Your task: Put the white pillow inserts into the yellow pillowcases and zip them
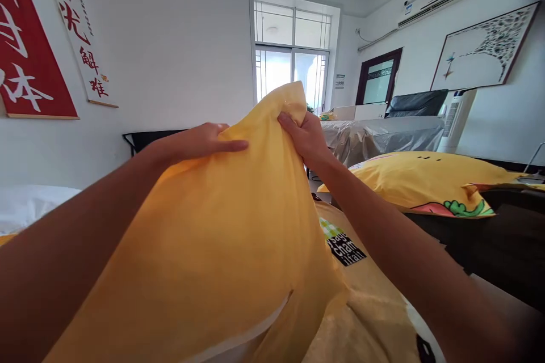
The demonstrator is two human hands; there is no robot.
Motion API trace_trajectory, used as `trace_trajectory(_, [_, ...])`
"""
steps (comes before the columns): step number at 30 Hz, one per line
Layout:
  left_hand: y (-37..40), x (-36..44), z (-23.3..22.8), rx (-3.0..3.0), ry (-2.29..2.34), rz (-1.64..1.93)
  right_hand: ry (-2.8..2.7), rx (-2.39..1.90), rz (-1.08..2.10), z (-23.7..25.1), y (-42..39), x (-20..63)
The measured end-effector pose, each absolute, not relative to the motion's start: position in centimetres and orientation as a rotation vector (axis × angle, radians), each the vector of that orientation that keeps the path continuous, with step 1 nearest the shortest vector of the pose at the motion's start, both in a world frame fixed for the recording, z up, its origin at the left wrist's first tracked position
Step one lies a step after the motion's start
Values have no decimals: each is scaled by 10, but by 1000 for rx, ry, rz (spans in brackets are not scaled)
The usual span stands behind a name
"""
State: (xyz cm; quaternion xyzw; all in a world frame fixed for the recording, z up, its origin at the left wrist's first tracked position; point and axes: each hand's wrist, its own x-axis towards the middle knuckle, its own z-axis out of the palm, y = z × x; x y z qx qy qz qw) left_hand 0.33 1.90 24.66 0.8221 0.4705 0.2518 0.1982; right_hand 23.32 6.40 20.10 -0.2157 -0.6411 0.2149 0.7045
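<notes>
Probably light, soft, not fragile, this yellow cloth cover; right hand pinches its top corner, left hand grips its edge; corners look best to hold.

Creased yellow cloth cover, upright

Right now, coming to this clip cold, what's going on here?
A person is holding up a large yellow fabric cover with both hands. The right hand grips it near its raised top corner; the left hand is at its upper left edge, thumb across the front. Beige printed cloth lies beneath, and a plump yellow pillow rests to the right on a dark surface.
</notes>
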Motion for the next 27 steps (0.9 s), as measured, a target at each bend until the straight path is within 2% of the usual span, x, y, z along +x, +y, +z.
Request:
trace_trajectory(5, [51,77,238,2312,1126,962,-1364,-583,469,186,65,246])
trace_trajectory(9, [73,79,223,2141,1185,1042,-1360,-841,613,128,42,271])
trace_trajectory(12, [89,74,211,2075,1204,1037,-1527,-952,901,79,13,278])
trace_trajectory(15, [105,77,199,2077,1177,1053,-1577,-1028,1040,46,-1,276])
trace_trajectory(20, [121,79,186,2040,1104,1071,-1461,-1015,1142,29,17,279])
trace_trajectory(27, [142,57,169,1888,1120,1091,-1313,-781,1604,12,46,287])
